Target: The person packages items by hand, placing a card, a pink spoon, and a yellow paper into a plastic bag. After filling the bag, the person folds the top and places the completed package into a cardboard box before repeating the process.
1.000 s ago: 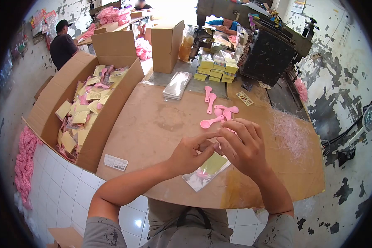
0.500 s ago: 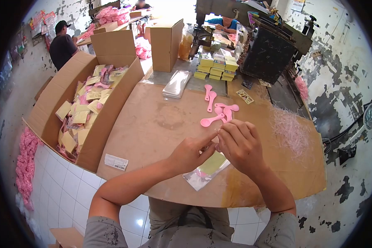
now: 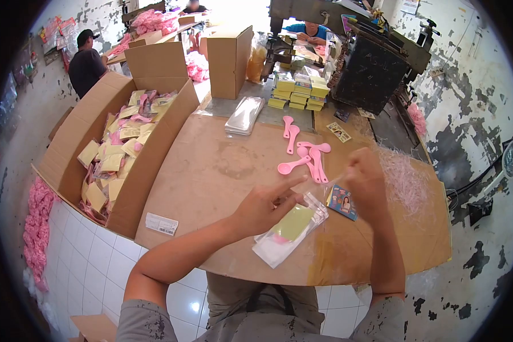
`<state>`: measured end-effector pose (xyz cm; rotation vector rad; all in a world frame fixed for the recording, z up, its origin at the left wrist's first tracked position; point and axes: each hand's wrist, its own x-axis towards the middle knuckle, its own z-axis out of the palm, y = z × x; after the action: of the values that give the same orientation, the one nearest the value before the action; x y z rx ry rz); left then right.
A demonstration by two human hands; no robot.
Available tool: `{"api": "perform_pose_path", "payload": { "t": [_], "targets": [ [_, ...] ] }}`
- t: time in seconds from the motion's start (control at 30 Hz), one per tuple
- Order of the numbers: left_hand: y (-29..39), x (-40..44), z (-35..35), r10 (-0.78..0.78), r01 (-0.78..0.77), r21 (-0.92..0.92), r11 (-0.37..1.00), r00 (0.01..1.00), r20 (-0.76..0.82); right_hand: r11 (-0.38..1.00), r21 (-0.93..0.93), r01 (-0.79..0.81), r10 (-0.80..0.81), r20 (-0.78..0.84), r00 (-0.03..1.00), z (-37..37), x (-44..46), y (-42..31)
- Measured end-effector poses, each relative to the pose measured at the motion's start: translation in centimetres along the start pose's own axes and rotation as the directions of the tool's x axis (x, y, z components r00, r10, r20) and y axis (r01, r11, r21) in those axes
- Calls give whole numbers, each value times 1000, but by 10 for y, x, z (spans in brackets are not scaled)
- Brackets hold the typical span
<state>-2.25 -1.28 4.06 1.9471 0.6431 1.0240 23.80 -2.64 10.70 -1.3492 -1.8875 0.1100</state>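
A clear plastic packet (image 3: 293,223) lies near the table's front edge, with a yellow-green card and something pink inside. My left hand (image 3: 268,206) hovers over its upper left side, index finger stretched out and fingers apart. To the right, my right hand (image 3: 363,179) is raised and closed, with a thin clear strip stretching from its fingers toward the lower left. Beneath that hand lies a small stack of blue printed cards (image 3: 342,202). Several pink spoons (image 3: 293,165) are spread beyond my hands.
At the left stands a long open carton (image 3: 148,188) full of filled packets. Clear bags (image 3: 245,116), stacked yellow-edged cards (image 3: 298,88) and a black machine (image 3: 370,74) stand at the back. Clear strips (image 3: 404,179) heap at the right. Other people work in the background.
My right hand has moved right and up, away from my left hand, with a clear strip at its fingers. The packet and the blue cards are now more exposed.
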Motion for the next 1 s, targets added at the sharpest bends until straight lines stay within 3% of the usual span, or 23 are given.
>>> {"api": "perform_pose_path", "payload": {
  "t": [0.03,0.1,0.13,0.2,0.23,0.27,0.3,0.33,0.43,0.53,0.63,0.73,0.77,0.8,0.87,0.93,1.0],
  "targets": [
    [-1,0,-1,-14,14,-62,998,1000,-15,961,187,-204,195,64,979,-15,-2,15],
    [-3,1,-3,-48,39,-184,982,998,-41,712,588,-383,263,282,923,-64,-12,22],
    [-3,2,-4,-75,63,-220,973,996,-49,560,702,-440,248,365,897,-86,-16,40],
    [-3,3,-6,-131,108,-290,951,990,-60,556,713,-427,312,298,902,-121,-39,115],
    [-5,4,-6,-133,109,-277,955,989,-70,669,590,-452,417,205,885,-136,-53,160],
    [-7,4,-5,-135,110,-263,958,988,-79,836,195,-513,510,69,857,-148,-71,212],
    [-9,5,-5,-132,106,-248,963,987,-91,677,-596,-433,462,-113,879,-151,-99,263],
    [-7,5,-7,-136,109,-242,964,986,-98,358,-857,-370,387,-224,894,-146,-118,281],
    [-2,8,-7,-161,127,-254,959,980,-120,649,-701,-294,151,-260,954,-142,-112,230],
    [-1,8,-4,-203,153,-303,941,969,-141,572,-753,-325,148,-296,944,-129,-89,146],
    [-7,10,-4,-183,130,-299,945,970,-159,817,-381,-433,396,-176,901,-125,-65,118],
    [-11,10,-5,-165,115,-295,949,975,-151,931,-93,-353,350,-42,936,-95,-52,107],
    [-10,11,-5,-175,119,-318,941,973,-152,945,-297,-140,140,-21,990,-81,-48,97],
    [-9,11,-4,-186,126,-342,931,971,-152,874,-479,78,-65,44,997,-63,-45,81],
    [-12,10,-2,-216,143,-393,908,965,-147,973,-190,131,-82,248,965,-36,-30,34],
    [-16,10,0,-224,148,-415,898,964,-141,966,243,-87,-16,393,919,-5,-26,5],
    [-18,8,1,-215,143,-409,901,967,-137,901,396,-174,-14,429,903,23,-24,-12]
  ]
}}
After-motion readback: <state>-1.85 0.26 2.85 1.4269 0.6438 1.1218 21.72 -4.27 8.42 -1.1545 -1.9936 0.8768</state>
